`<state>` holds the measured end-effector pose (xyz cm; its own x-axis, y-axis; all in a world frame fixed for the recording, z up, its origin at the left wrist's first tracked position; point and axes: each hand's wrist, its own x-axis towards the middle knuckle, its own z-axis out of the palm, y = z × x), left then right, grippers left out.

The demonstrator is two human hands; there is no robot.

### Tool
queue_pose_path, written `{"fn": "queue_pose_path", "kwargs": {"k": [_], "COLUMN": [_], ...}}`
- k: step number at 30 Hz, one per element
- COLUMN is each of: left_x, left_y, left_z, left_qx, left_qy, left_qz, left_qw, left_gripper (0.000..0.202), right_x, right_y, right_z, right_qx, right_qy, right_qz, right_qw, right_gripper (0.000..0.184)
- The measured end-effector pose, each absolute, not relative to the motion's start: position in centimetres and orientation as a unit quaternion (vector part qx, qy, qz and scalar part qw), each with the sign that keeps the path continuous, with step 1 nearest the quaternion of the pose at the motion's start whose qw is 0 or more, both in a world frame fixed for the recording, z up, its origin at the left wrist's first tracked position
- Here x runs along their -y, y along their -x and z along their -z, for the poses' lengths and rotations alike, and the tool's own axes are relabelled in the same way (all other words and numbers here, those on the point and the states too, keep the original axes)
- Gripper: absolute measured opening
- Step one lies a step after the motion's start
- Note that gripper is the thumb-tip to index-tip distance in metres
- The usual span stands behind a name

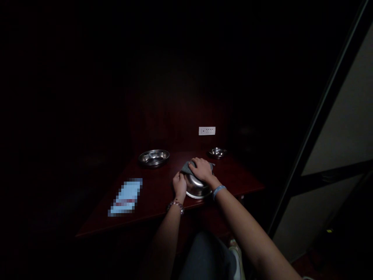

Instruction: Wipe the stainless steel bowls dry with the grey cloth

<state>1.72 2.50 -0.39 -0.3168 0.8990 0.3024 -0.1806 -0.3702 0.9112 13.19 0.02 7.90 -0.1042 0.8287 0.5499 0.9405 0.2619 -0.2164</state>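
one upturned metal bowl (196, 187) sits near the front edge of the table (160, 186); my right hand (201, 169) holds a grey cloth (187, 168) against it, my left hand (180, 186) touches its side, fingers too hidden to tell their grip

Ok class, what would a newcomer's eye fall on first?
Probably the upside-down metal bowl at the front of the table, with the right hand over a grey cloth on it and the left hand at its side. Then perhaps the pixelated blue patch on the left and the white socket panel on the back wall.
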Motion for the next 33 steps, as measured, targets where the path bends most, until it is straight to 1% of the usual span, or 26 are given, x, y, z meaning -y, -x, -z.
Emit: {"fn": "queue_pose_path", "kwargs": {"k": [4,12,17,23,26,28,33], "left_x": [-2.6,-2.8,-3.2,-3.5,-3.6,-3.6,-3.4], "left_y": [-1.8,-1.7,-1.6,-1.5,-1.4,-1.4,-1.5], "left_z": [0.5,0.9,1.2,1.2,1.2,1.3,1.2], "left_qx": [-0.404,-0.408,-0.430,-0.491,-0.507,-0.512,-0.490], "left_qy": [-0.442,-0.450,-0.460,-0.472,-0.490,-0.504,-0.508], "left_qz": [-0.701,-0.697,-0.685,-0.655,-0.632,-0.621,-0.633], "left_qw": [0.388,0.382,0.367,0.327,0.321,0.311,0.319], "left_gripper": [0.028,0.029,0.029,0.037,0.037,0.035,0.035], "right_x": [-0.2,-0.6,-0.4,1.1,2.1,2.8,4.3], "right_y": [-14.0,-17.7,-19.2,-18.7,-17.5,-16.5,-14.5], "right_z": [-7.6,-5.2,-3.0,-0.7,0.6,1.1,1.3], "right_qx": [0.724,0.659,0.646,0.612,0.570,0.551,0.571], "right_qy": [0.605,0.637,0.607,0.553,0.553,0.569,0.595], "right_qz": [0.071,-0.023,-0.060,-0.099,-0.075,-0.043,0.066], "right_qw": [0.323,0.400,0.459,0.557,0.602,0.609,0.562], "right_gripper": [0.035,0.044,0.044,0.052,0.054,0.054,0.055]}}
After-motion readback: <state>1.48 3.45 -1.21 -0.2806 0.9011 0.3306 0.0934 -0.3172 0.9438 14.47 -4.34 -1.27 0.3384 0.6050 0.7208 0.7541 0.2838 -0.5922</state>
